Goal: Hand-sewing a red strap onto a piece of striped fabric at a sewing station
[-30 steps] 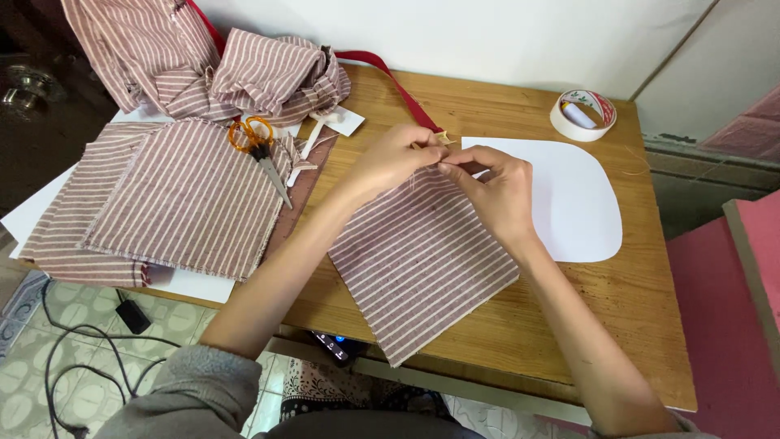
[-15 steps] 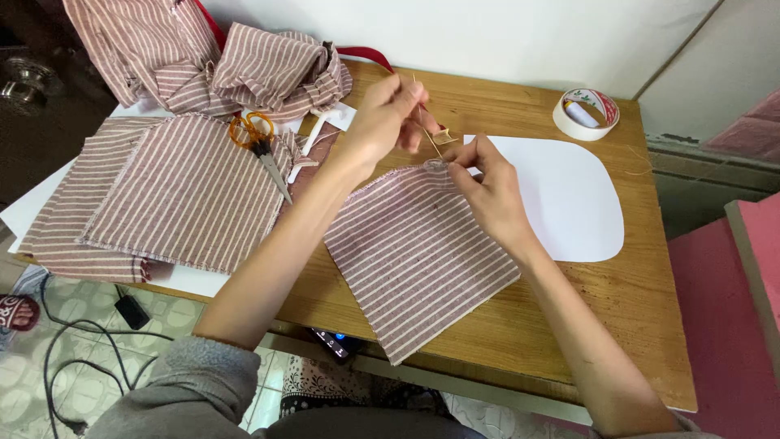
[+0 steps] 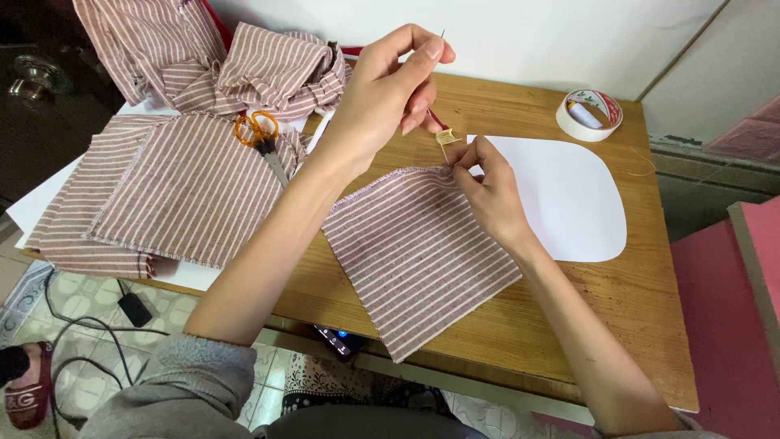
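Scissors (image 3: pixel 258 136) and tape roll (image 3: pixel 591 114) nearby

We saw a folded cloth piece (image 3: pixel 414 260) in dusty pink with thin white stripes. The same pink-and-white stripe ran over the flat cloth (image 3: pixel 162 191) and the crumpled heap (image 3: pixel 268 69) behind it. The scissors (image 3: pixel 258 134) had orange handles. The paper template (image 3: pixel 561 195) was plain white, the tabletop (image 3: pixel 520 325) warm honey-brown wood. The tape roll (image 3: pixel 591 115) was off-white with a red-and-green label. The small tag (image 3: pixel 447 137) looked pale yellow. A red strap (image 3: pixel 213 15) showed behind the heap.
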